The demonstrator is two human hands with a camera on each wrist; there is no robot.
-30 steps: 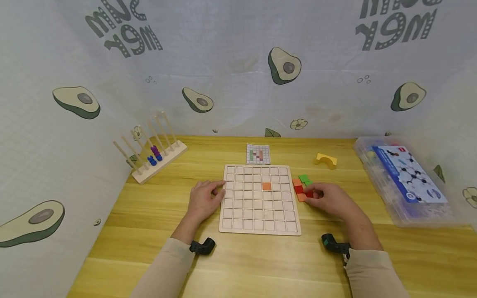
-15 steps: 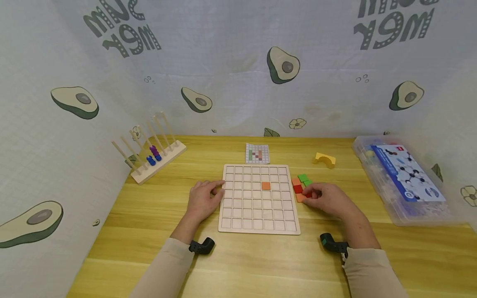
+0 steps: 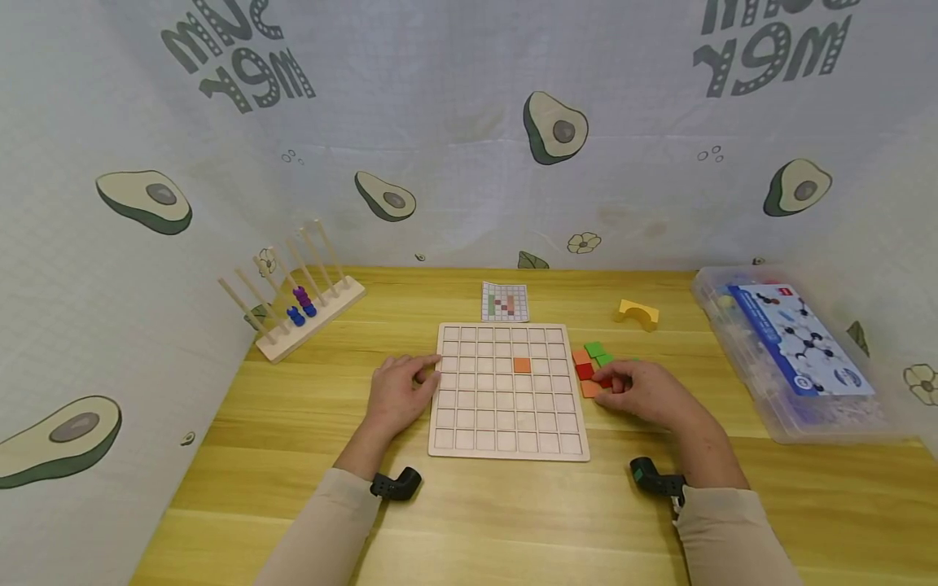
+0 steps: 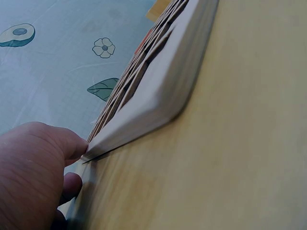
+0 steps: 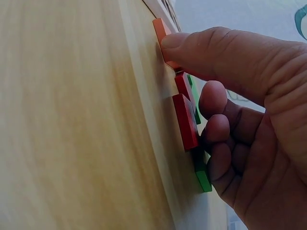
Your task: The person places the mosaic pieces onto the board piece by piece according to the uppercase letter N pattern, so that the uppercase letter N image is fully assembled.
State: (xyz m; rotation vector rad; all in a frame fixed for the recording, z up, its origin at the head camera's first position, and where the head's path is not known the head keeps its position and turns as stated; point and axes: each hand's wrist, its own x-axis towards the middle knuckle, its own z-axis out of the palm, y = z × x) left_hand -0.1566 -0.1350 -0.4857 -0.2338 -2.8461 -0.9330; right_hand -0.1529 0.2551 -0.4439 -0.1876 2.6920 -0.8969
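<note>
A wooden grid board [image 3: 506, 456] lies flat on the table, with one orange tile [image 3: 522, 365] in a cell. My left hand [image 3: 398, 394] rests beside its left edge, index finger and thumb touching the rim. In the left wrist view a fingertip meets the side of the board [image 4: 144, 117]. Right of the board, loose red, orange and green square tiles lie in a small cluster. Over them is my right hand [image 3: 648, 392]. The right wrist view shows its thumb on an orange tile [image 5: 162, 36], its other fingers near a red tile [image 5: 184, 122] and a green tile [image 5: 202, 175].
Behind the board lies a pattern card [image 3: 505, 302] with coloured squares. A peg stand [image 3: 315, 319] with blue and purple beads is at back left. At the back right are a yellow arch block [image 3: 638, 312] and a clear plastic box [image 3: 791, 415] with a printed sheet.
The whole head view has shifted slightly. Both hands stay in about the same places, the left at the board and the right over the tiles.
</note>
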